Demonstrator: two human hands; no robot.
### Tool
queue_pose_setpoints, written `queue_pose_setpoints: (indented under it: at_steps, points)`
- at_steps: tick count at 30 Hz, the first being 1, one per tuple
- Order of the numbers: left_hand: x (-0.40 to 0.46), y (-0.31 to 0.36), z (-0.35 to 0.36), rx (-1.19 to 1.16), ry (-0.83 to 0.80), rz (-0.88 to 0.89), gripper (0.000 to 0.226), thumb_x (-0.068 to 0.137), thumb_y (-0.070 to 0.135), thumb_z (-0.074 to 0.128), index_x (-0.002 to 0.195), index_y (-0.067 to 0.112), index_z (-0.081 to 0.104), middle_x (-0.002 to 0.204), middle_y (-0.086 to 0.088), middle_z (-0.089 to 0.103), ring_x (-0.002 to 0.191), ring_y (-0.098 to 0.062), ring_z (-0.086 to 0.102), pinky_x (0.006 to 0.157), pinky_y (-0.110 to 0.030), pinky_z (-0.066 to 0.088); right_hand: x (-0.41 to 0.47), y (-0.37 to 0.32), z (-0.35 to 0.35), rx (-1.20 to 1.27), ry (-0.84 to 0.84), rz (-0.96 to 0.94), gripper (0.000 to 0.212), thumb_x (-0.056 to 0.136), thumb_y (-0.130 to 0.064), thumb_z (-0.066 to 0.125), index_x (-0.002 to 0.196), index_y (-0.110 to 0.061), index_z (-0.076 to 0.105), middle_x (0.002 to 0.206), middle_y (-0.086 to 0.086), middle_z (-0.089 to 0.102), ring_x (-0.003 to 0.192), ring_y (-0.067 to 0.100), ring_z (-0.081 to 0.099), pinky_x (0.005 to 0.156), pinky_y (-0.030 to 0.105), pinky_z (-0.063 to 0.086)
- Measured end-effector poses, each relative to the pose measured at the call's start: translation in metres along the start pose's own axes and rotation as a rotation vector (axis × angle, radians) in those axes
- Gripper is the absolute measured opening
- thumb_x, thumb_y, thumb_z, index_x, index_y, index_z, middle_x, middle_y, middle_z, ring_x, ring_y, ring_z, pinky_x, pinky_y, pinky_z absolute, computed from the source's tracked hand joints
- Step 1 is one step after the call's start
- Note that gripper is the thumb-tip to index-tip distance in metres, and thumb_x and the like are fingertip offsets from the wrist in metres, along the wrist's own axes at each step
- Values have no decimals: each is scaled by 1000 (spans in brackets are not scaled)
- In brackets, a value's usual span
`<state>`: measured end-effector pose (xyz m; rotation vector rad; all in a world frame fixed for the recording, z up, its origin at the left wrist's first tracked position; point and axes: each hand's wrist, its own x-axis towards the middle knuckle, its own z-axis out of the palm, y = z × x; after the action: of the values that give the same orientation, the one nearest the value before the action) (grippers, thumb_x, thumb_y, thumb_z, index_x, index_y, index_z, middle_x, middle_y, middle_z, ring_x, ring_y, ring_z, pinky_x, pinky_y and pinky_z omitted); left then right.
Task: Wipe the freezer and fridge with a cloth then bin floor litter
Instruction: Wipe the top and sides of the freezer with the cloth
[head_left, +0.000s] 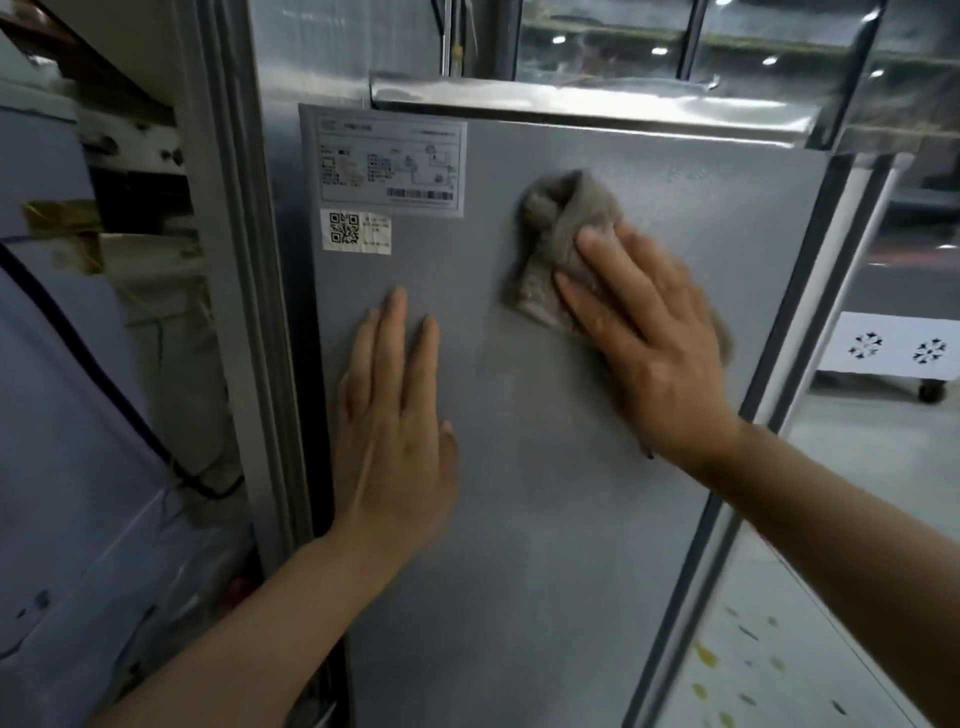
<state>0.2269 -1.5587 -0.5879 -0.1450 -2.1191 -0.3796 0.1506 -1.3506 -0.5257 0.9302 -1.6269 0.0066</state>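
The right hand (654, 338) presses a crumpled grey-brown cloth (561, 244) flat against the grey metal side panel of the steel cabinet (545, 519), fingers straight over the fabric. The left hand (395, 415) lies flat and empty on the same panel, fingers extended, steadying. The cloth sits high on the panel, right of the white rating label (389, 158) and the small QR sticker (356, 231). Wiping appears to be mid-course: which surfaces are already clean cannot be told, and the floor litter step looks not yet begun.
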Motion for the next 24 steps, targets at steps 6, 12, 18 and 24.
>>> queue_pose_setpoints:
  at_steps: [6, 12, 18, 24]
  points:
    - [-31, 17, 19, -21, -119, 107, 84, 70, -3, 64, 144, 6, 25, 154, -18, 12, 142, -30, 8, 110, -56, 20, -139, -33, 2, -71, -389, -356, 51, 91, -14, 33, 142, -17, 31, 158, 0, 10, 145, 27, 10, 118, 39, 8]
    - [-18, 46, 31, 8, -172, 197, 84, 63, 5, 59, 141, 10, 28, 155, -10, 18, 142, -26, 14, 109, -56, 18, -52, 56, -36, -24, -217, -153, 55, 92, -7, 49, 143, -20, 30, 148, 5, 27, 140, 21, 22, 116, 41, 21]
    - [-9, 68, 48, 56, -110, 151, 85, 63, 13, 57, 141, 14, 25, 155, -5, 10, 143, -24, 10, 109, -56, 13, -28, 64, -35, 163, 151, 401, 39, 95, -42, 53, 131, -38, 39, 132, -7, 44, 122, 7, 39, 105, 18, 28]
    - [-35, 66, 67, 123, -220, 303, 86, 60, 12, 54, 142, 12, 28, 155, -4, 16, 143, -22, 14, 110, -52, 12, -136, 20, -20, -33, -140, 0, 49, 87, -9, 50, 135, -12, 40, 142, 13, 29, 130, 34, 32, 108, 44, 31]
